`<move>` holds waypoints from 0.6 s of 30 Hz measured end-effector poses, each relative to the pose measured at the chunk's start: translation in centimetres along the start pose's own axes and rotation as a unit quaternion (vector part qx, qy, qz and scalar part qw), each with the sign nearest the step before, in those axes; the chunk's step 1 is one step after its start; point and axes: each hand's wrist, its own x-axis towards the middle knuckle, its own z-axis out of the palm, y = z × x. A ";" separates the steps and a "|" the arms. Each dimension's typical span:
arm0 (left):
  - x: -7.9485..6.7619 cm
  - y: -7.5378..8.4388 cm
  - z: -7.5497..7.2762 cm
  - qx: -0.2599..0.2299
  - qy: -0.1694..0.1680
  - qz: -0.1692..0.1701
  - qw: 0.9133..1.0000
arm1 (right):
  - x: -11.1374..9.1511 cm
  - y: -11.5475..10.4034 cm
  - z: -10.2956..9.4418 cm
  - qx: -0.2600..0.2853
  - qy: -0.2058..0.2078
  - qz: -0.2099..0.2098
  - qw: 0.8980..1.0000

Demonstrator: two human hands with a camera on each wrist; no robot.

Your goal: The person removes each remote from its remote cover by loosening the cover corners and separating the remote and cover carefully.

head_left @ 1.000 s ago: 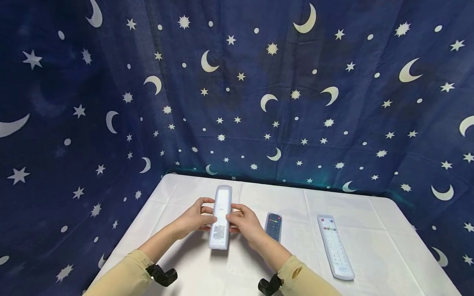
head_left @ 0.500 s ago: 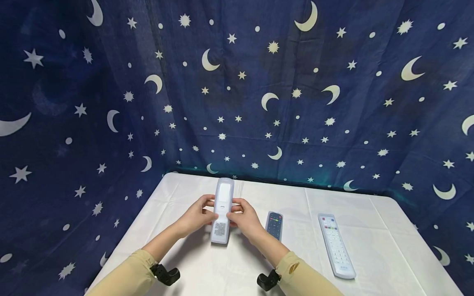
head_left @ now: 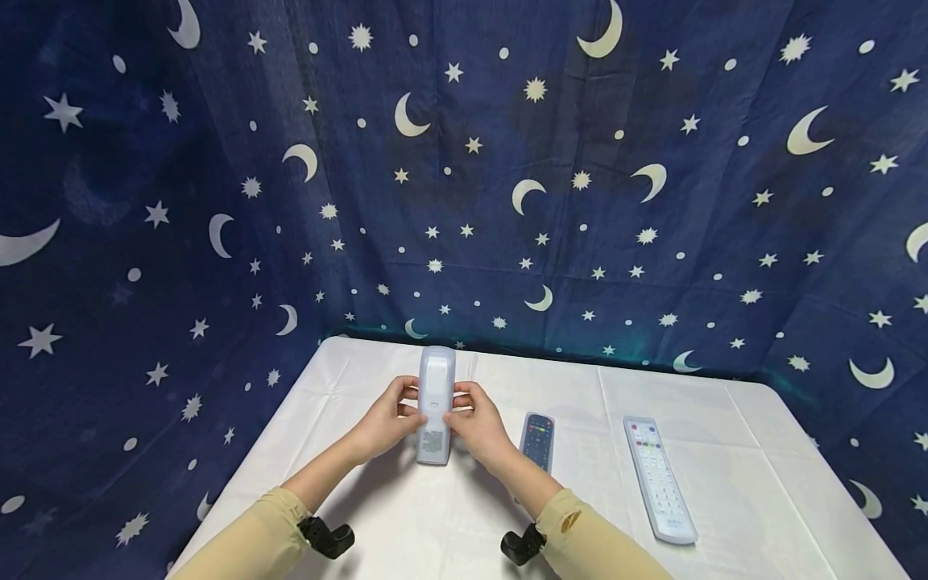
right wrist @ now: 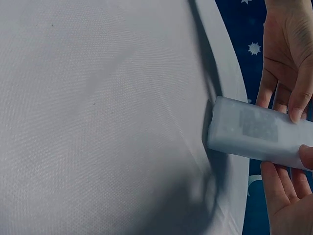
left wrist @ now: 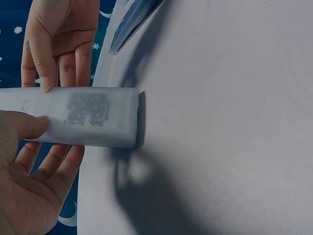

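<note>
A white remote control (head_left: 435, 403) in a translucent sleeve is held up between both hands, its back with the printed label turned toward the head camera. My left hand (head_left: 389, 419) grips its left edge, thumb on the back face and fingers behind. On the opposite edge my right hand (head_left: 477, 423) pinches it in the same way. In the left wrist view the remote's label end (left wrist: 98, 115) points over the table, with its shadow beside it. The right wrist view shows both thumbs on the sleeve (right wrist: 259, 129). The remote's button side is hidden.
A dark remote (head_left: 537, 441) lies face up just right of my right hand, partly covered by the forearm. Farther right lies another white remote (head_left: 658, 479), buttons up. The white-covered table (head_left: 580, 515) ends at a blue star-and-moon curtain (head_left: 464, 201).
Both hands have raised the remote slightly and tipped it more upright; its lower end has moved away from me. The two other remotes have stayed in place.
</note>
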 end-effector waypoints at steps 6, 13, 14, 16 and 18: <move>0.1 -0.1 0.0 0.006 0.007 -0.007 1.000 | 0.0 0.1 0.0 -0.010 0.000 -0.007 1.000; 1.0 1.3 -0.5 -0.035 0.071 -0.012 0.997 | -0.1 -0.2 0.2 -0.024 0.003 -0.006 1.000; 1.2 1.6 -0.6 -0.049 0.079 -0.008 0.996 | -0.2 -0.2 0.2 -0.025 0.004 -0.006 1.000; 1.5 2.0 -0.8 -0.070 0.090 -0.008 0.993 | -0.3 -0.2 0.2 -0.021 0.003 -0.008 1.000; 1.8 2.3 -1.0 -0.088 0.093 -0.016 0.992 | -0.4 -0.3 0.3 -0.017 0.001 -0.012 1.000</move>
